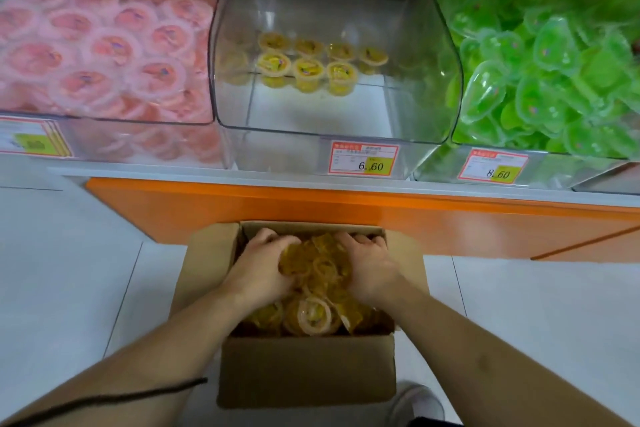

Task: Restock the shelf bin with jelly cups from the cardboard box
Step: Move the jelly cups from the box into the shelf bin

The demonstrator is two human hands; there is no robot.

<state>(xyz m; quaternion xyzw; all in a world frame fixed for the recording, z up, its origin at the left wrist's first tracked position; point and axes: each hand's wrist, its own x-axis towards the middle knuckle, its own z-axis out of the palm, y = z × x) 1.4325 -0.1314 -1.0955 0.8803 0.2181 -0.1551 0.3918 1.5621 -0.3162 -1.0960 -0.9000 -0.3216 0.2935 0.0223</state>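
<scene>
On floor below orange shelf front, open cardboard box (306,367) sat full of yellow jelly cups (317,291). Left hand (258,270) and right hand (369,270) both sunk in heap, fingers curled round cups, gathering pile between them. On shelf beyond, clear bin (332,59) held seven yellow cups at far end. Pink cups (97,45) left, green cups (540,69) right.

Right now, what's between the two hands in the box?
In the head view, a heap of yellow jelly cups lies between the left hand and right hand.
</scene>
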